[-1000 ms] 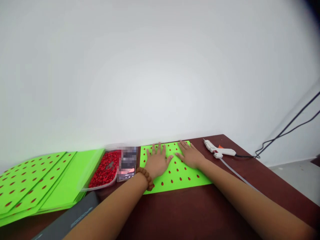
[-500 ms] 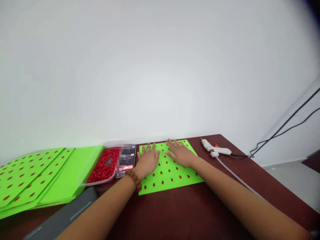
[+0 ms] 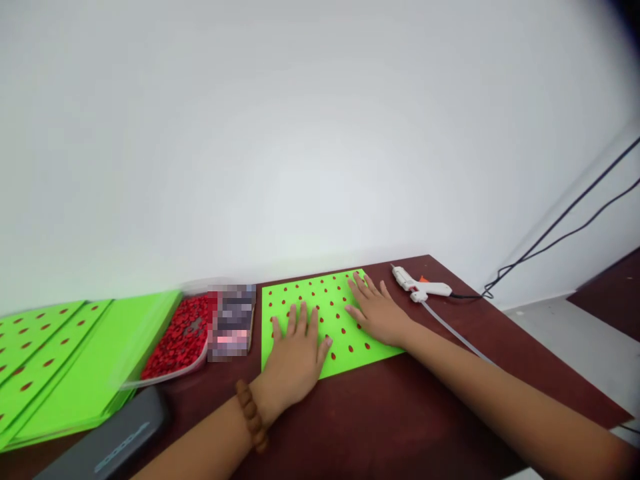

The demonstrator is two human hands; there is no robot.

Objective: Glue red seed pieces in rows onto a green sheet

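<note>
A bright green sheet (image 3: 300,299) dotted with rows of small red drop-shaped pieces lies flat on the dark red-brown table (image 3: 380,407). My left hand (image 3: 295,357) rests palm down on its lower left part, fingers spread, with a brown bead bracelet on the wrist. On the right half of the sheet lies my right hand (image 3: 380,310), also flat with its fingers apart. Neither hand grips anything. The red pieces under both palms are hidden.
Left of the sheet are a blurred-out phone (image 3: 233,323), a clear tray of red pieces (image 3: 173,343), stacked green sheets (image 3: 95,367) and a dark grey box-like object (image 3: 115,437). A white glue gun (image 3: 420,285) with a cord lies at right. A white wall stands behind.
My left hand has slid down the sheet towards me. The right hand stays flat near the sheet's right side. The view has turned somewhat to the right.
</note>
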